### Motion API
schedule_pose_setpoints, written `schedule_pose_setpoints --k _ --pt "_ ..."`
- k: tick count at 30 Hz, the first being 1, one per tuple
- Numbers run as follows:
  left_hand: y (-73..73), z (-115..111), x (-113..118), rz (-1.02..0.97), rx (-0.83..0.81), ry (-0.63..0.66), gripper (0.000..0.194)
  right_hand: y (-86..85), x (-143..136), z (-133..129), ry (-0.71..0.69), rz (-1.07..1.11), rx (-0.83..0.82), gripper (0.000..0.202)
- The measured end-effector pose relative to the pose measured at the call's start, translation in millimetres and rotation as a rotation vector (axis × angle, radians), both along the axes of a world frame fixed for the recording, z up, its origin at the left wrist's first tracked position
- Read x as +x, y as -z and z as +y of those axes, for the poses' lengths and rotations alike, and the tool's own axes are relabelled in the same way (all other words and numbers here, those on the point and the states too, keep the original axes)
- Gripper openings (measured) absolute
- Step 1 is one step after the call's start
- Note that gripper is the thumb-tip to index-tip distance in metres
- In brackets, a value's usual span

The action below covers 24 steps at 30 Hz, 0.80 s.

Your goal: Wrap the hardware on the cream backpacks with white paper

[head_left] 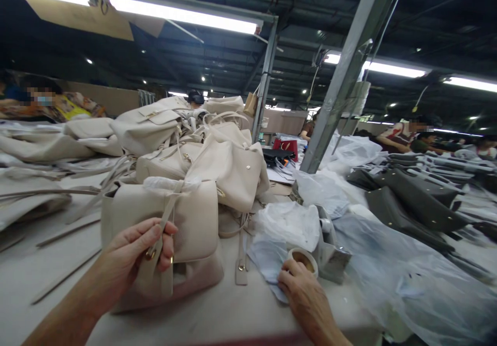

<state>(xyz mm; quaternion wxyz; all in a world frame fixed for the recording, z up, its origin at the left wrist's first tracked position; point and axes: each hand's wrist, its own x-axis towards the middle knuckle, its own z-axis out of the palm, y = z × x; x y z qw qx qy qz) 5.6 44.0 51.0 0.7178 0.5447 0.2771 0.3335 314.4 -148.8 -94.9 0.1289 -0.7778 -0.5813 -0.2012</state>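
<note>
At lower left, a left hand grips the strap of a cream leather bag as the right hand touches a tape roll at lower centre-right.

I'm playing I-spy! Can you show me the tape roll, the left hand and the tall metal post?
Tape roll [313,261]: head view, on its pale rim.
Left hand [145,240]: head view, mid-hand.
Metal post [341,79]: head view, its slanting shaft.

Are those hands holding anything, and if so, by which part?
The left hand pinches the cream bag's strap near its gold-coloured fittings. The right hand's fingers are at the rim of a roll; whether they grip it cannot be told.
</note>
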Motion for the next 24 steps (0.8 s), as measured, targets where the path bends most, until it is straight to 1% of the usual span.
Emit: schedule_pose_setpoints --k 3,6,10,17,20,22,24 --pt "1.5 0.4 -0.7 -0.019 -0.003 0.006 0.035 -6.3 0.8 -0.6 -0.041 0.165 0.073 0.017" --pt "2.3 1.1 -1.9 -0.042 -0.007 0.02 0.036 -10.0 3.8 -1.6 -0.061 0.348 0.124 0.015" --pt "2.3 3.0 -2.1 -0.051 -0.011 0.032 0.033 -13.6 8.2 -1.4 -0.073 0.524 0.108 0.013" --pt "2.8 2.5 -3.5 -0.057 -0.01 0.047 0.033 -24.8 11.9 0.7 -0.022 0.691 0.021 0.017" --pt "3.1 2.8 -3.7 -0.066 -0.003 0.06 0.03 -29.3 12.1 0.7 -0.017 0.689 -0.008 0.016" --pt "3.2 3.8 -3.1 -0.071 -0.004 0.063 0.03 -32.6 11.1 0.9 -0.023 0.663 0.047 0.017" --pt "3.1 4.6 -2.2 -0.082 -0.007 0.067 0.029 -36.7 8.0 1.4 -0.045 0.65 0.164 0.021"
